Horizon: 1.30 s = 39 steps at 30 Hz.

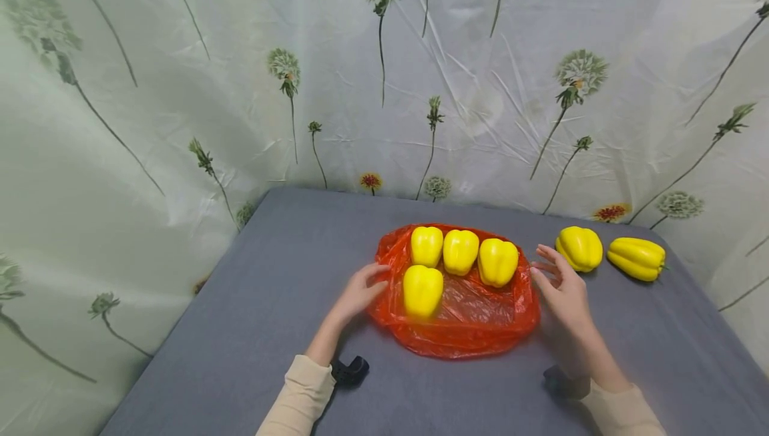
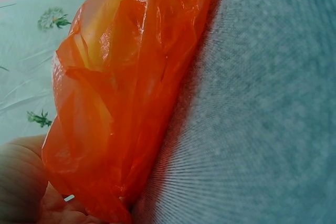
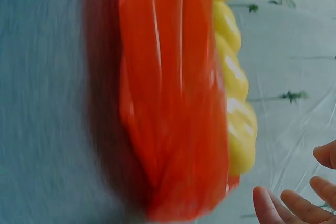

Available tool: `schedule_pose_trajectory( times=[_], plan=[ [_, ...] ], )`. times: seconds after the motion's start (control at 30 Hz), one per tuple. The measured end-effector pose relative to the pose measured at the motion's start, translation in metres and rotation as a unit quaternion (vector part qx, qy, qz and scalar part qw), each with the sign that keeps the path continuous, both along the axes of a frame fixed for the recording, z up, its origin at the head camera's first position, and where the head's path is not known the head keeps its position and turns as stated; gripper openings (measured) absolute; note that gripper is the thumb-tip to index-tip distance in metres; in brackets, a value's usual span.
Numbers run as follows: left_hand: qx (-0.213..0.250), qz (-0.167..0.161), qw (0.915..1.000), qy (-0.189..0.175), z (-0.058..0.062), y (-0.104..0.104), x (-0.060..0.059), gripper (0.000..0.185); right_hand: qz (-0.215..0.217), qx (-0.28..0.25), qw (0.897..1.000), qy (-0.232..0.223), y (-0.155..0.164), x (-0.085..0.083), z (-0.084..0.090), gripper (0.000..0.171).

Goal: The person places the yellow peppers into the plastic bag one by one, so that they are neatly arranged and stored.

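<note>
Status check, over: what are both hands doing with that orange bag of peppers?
Left hand touching orange bag's left edge, fingers straight. Right hand open beside its right edge, apart. Four yellow peppers on bag, two more on table. Nothing in the way.

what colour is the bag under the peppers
Orange-red, translucent bag; clearest in the head view.

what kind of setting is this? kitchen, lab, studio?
Likely a staged recording setup, not a kitchen: a grey cloth-covered table backed by a hung floral sheet, with only yellow peppers on a red plastic bag between the hands.
</note>
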State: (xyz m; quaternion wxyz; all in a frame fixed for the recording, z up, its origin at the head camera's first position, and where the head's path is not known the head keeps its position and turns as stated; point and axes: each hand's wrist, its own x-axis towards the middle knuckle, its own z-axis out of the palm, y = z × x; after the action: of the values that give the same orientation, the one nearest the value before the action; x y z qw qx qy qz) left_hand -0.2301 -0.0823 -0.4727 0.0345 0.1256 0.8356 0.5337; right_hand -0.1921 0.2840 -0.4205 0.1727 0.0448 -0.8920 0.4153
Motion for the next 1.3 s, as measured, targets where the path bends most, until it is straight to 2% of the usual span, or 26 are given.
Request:
schedule_pose_trajectory(
  times=[0.2,0.33,0.53,0.7,0.97,1.3],
  plan=[
    [-0.002,-0.003,1.0,0.009,-0.001,-0.001,0.0,0.035,-0.037,0.005,0.999,0.019,0.018,-0.007,0.002,0.047],
    [0.001,-0.006,1.0,-0.001,-0.001,-0.001,0.0,0.036,-0.075,0.004,0.997,0.014,0.029,-0.012,0.001,0.046],
    [0.002,-0.011,0.9999,0.007,0.0,-0.001,0.001,0.035,-0.144,-0.017,0.989,-0.01,0.043,-0.02,0.0,0.046],
    [-0.005,-0.009,1.0,0.001,0.002,-0.001,0.002,0.035,-0.186,-0.018,0.982,-0.009,0.05,-0.025,-0.001,0.046],
    [0.0,-0.006,1.0,-0.005,0.003,-0.001,0.002,0.036,-0.218,-0.033,0.975,-0.022,0.06,-0.032,0.0,0.048],
    [-0.005,-0.002,1.0,-0.009,0.004,-0.001,0.003,0.035,-0.231,-0.046,0.971,-0.042,0.075,-0.044,0.0,0.05]
  ],
)
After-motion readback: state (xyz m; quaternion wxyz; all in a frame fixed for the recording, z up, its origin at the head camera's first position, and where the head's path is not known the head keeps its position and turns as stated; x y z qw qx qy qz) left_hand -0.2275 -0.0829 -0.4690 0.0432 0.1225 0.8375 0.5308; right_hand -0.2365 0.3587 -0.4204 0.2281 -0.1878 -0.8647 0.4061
